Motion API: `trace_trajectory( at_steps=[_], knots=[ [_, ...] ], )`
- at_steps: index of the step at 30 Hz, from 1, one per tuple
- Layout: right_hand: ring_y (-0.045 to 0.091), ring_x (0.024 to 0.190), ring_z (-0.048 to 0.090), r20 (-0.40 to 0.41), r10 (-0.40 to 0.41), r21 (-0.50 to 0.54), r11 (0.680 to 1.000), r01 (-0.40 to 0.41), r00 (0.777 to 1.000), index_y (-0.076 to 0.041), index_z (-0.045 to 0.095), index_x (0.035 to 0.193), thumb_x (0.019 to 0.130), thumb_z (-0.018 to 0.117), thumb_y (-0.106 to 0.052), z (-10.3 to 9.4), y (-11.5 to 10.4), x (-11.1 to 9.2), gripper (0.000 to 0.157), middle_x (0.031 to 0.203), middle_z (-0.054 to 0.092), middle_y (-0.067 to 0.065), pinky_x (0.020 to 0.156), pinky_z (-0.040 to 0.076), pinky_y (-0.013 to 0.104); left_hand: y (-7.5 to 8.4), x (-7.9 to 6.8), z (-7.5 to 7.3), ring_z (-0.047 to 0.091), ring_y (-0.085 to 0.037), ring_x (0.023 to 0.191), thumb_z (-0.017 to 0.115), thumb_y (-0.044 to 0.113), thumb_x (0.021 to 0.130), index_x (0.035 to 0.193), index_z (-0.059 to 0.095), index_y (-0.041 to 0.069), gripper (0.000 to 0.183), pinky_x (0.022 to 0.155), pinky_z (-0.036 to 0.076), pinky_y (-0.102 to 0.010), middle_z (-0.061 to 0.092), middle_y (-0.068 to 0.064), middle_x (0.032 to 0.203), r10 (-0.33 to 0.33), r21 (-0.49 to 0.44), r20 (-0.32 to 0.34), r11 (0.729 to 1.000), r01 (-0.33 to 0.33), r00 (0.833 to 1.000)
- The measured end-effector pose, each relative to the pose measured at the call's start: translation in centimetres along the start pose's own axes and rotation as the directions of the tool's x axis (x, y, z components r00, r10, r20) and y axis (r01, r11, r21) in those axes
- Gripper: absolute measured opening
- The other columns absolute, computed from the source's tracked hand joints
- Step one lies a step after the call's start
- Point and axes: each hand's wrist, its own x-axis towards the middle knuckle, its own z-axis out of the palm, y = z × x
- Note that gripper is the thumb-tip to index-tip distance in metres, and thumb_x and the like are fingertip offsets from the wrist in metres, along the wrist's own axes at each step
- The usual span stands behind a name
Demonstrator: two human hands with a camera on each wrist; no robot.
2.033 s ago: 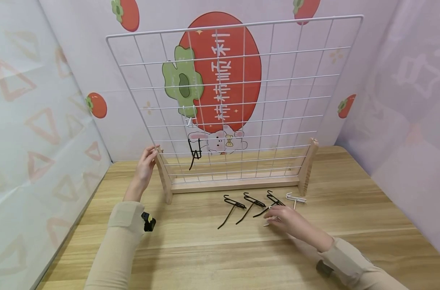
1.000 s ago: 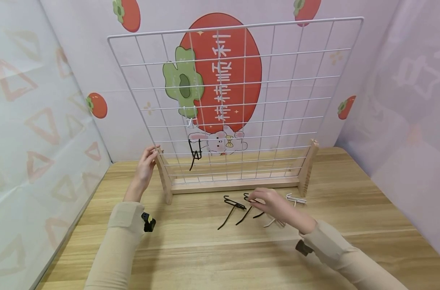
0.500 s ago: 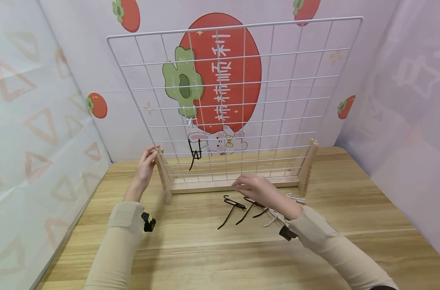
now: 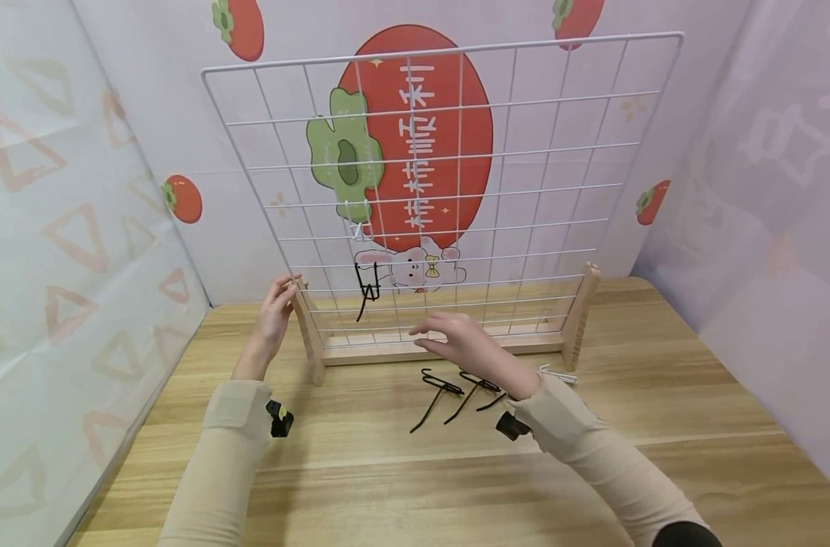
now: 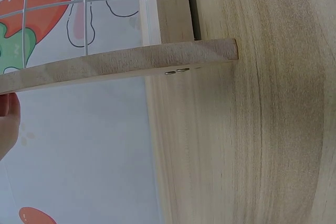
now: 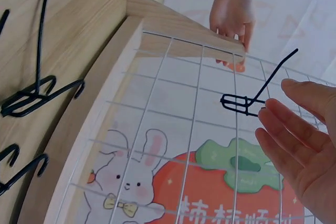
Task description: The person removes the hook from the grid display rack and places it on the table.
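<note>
My left hand grips the top of the left wooden upright of a stand that holds a white wire grid panel. In the left wrist view only a fingertip's edge shows beside the upright. My right hand hovers in front of the grid's lower middle, holding nothing, thumb and fingers apart. A black wire hook hangs on the grid at the left, below a white hook. In the right wrist view, my right fingers are near that black hook; contact cannot be judged.
Several hooks lie on the wooden table before the stand: black ones such as the leftmost hook, and a white hook at the right. My right forearm partly covers some. The right upright and a patterned backdrop stand behind.
My right hand has left the hooks on the table, empty, and moved left and up toward the hanging black hook. My left hand has stayed on the upright.
</note>
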Motion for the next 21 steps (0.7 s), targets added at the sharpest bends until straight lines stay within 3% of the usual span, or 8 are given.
trace_trajectory(
  at_steps=[7, 16, 21],
  knots=[
    [0.017, 0.087, 0.061, -0.045, -0.014, 0.057, 0.998, 0.017, 0.999, -0.003, 0.065, 0.095, 0.078, 0.065, -0.004, 0.8, -0.4, 1.4, 0.017, 0.092, 0.065, 0.008, 0.073, 0.048, 0.025, 0.0, 0.0, 0.0, 0.038, -0.016, 0.108, 0.034, 0.014, 0.097, 0.114, 0.043, 0.009, 0.02, 0.1, 0.019, -0.032, 0.049, 0.003, 0.101, 0.001, 0.0, 0.0, 1.0, -0.001, 1.0],
    [0.018, 0.086, 0.061, -0.112, -0.022, 0.059, 0.998, 0.029, 0.993, -0.003, 0.064, 0.096, 0.079, 0.064, -0.004, 1.8, -0.8, 2.7, 0.017, 0.094, 0.065, 0.008, 0.074, 0.048, 0.026, 0.0, 0.0, 0.0, 0.038, -0.018, 0.109, 0.034, 0.014, 0.097, 0.11, 0.044, 0.015, 0.017, 0.096, 0.022, -0.027, 0.049, 0.004, 0.1, 0.005, -0.009, -0.003, 1.0, -0.005, 1.0],
    [0.018, 0.089, 0.06, -0.12, -0.011, 0.069, 0.997, 0.019, 0.993, -0.002, 0.063, 0.098, 0.079, 0.065, -0.004, 2.4, -0.8, 3.4, 0.019, 0.096, 0.065, 0.009, 0.077, 0.048, 0.025, -0.1, -0.1, 0.0, 0.04, -0.013, 0.106, 0.034, 0.014, 0.097, 0.11, 0.044, 0.015, 0.017, 0.096, 0.021, -0.027, 0.049, 0.004, 0.1, 0.004, -0.008, -0.001, 1.0, -0.004, 1.0]
  ],
)
